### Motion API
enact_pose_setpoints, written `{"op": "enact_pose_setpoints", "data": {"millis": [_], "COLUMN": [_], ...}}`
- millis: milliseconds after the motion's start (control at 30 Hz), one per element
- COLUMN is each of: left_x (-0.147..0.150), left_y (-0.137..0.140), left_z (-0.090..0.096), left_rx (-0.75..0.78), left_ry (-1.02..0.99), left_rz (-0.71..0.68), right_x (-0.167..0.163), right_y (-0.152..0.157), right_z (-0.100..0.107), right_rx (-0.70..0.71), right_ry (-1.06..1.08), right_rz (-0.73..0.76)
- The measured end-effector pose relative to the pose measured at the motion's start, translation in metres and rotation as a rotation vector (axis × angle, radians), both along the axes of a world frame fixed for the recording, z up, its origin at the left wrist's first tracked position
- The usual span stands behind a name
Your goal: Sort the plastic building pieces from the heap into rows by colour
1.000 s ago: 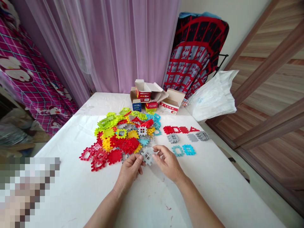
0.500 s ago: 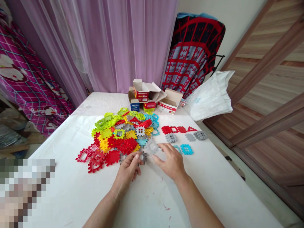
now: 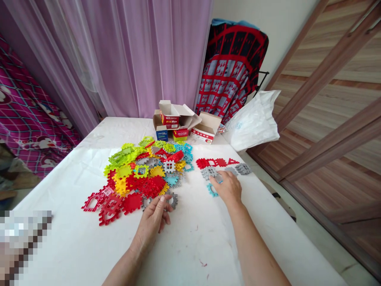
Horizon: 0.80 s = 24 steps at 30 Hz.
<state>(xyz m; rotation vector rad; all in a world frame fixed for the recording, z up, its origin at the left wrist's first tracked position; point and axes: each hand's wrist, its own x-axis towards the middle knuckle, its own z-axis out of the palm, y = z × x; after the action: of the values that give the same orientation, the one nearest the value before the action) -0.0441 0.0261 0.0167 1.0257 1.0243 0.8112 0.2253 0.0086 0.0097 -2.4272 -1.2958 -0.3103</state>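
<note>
My right hand (image 3: 228, 187) reaches to the right side of the table, thumb and fingers closed on a light grey square window piece (image 3: 210, 172). That piece has notched edges and is at the small grey stack there. Under the hand, a light blue notched piece (image 3: 212, 190) shows partly; the fingers hide the rest. My left hand (image 3: 155, 211) is near the front of the pile, fingers curled and thumb against the index finger, with nothing visible in it. Just behind its fingertips lies a dark grey notched piece (image 3: 172, 201). Red flat pieces (image 3: 132, 203) lie to its left.
A mixed pile of green, yellow, red and blue pieces (image 3: 143, 172) covers the middle left. Red pieces (image 3: 220, 162) form a row at right, with more grey pieces (image 3: 243, 169) beside them. Small cardboard boxes (image 3: 169, 119) and a white bag (image 3: 253, 123) stand at the back.
My right hand has moved right, from beside the pile to the grey stack, carrying the grey window piece. My left hand stays near the dark grey piece. The view has shifted slightly.
</note>
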Motion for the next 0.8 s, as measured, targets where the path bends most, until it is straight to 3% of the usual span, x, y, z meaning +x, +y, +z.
{"op": "enact_pose_setpoints", "data": {"millis": [267,533,667,800], "left_x": [-0.001,0.0,0.002,-0.004], "left_y": [0.001,0.0,0.0,0.005], "left_z": [-0.001,0.003,0.001,0.003], "left_rx": [0.0,-0.017,-0.02,0.039], "left_ry": [-0.001,-0.022,-0.037,-0.04], "left_rz": [0.004,0.018,0.03,0.102], "right_x": [-0.005,-0.006,-0.004,-0.018], "right_y": [0.002,-0.001,-0.004,-0.004], "right_z": [0.003,0.003,-0.002,-0.011], "right_rx": [-0.07,-0.053,0.093,0.367], "right_ry": [0.02,-0.005,-0.106,-0.181], "right_rz": [-0.021,-0.019,0.049,0.305]}}
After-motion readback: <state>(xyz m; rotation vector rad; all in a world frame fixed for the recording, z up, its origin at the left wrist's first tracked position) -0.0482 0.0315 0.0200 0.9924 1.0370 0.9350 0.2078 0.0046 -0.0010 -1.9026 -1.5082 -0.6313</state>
